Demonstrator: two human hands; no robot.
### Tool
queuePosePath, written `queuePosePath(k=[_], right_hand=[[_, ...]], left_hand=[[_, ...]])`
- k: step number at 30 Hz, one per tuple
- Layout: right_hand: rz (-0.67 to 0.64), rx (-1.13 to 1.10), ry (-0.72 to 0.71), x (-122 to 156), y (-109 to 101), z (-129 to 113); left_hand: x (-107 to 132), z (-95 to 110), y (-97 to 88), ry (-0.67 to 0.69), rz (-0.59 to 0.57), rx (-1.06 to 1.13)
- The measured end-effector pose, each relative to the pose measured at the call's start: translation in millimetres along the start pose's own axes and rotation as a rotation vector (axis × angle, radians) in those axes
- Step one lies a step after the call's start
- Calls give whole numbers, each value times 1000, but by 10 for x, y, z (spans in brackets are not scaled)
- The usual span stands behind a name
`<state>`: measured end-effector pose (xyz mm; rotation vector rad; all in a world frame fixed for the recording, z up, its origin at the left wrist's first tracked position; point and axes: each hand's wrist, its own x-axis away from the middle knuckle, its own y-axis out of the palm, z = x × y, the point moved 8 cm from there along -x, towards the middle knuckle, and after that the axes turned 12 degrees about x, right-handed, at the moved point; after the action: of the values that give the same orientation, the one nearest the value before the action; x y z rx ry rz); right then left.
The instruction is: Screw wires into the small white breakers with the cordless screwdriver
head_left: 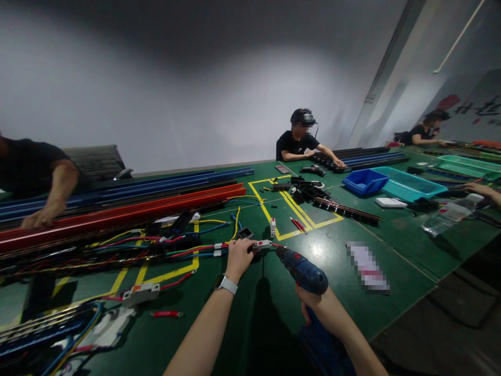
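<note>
My left hand (238, 257), with a watch on its wrist, is closed on a small white circuit breaker (261, 244) with red wires running into it. My right hand (319, 304) grips a blue cordless drill (301, 269) by its handle. The drill's tip points at the breaker and touches or nearly touches its right end. Both sit just above the green table (332, 250).
Long red (129, 211) and blue rails (156, 183) lie at the left, with tangled wires (117, 245) and loose breakers (141, 293). Yellow tape marks squares. Blue (364, 181) and teal bins (415, 185) stand at right. Three other people work around the table; one arm rests on the rails at left.
</note>
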<state>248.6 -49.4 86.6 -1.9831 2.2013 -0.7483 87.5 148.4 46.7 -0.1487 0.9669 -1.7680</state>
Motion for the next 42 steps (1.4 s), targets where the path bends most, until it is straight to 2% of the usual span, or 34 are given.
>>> queuePosePath(k=[30, 42], right_hand=[[11, -39, 11, 41, -17, -61], [-52, -12, 9, 22, -9, -11]], left_hand=[[-7, -31, 27, -47, -31, 9], [8, 18, 4, -27, -20, 13]])
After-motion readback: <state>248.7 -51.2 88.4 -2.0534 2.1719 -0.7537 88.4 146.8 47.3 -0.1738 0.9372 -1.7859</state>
